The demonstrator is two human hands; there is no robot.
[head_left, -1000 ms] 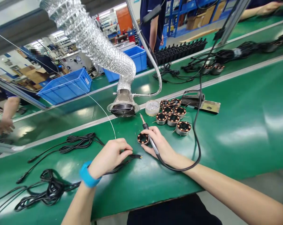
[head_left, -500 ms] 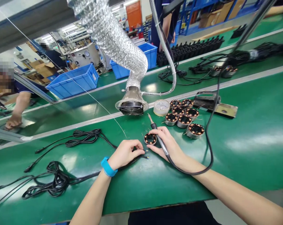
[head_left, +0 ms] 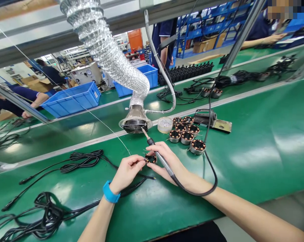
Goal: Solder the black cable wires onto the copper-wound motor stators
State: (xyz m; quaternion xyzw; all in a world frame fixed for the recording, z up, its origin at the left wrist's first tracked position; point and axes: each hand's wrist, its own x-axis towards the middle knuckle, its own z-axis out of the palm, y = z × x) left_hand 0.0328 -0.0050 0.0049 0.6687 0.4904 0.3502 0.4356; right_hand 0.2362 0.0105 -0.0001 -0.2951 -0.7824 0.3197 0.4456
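Pinching wire end in left hand at nine o'clock on copper-wound ring, curling fingers of right hand around ring and soldering iron.

Slanted grey-handled soldering iron beside copper-wound ring, wire ends at rim

No txt, nos. or brands legible; bkgd gauge dial too sm. to read.

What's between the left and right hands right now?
The head view shows one copper-wound stator between the left hand and the right hand, with thin wire ends at the left fingertips.
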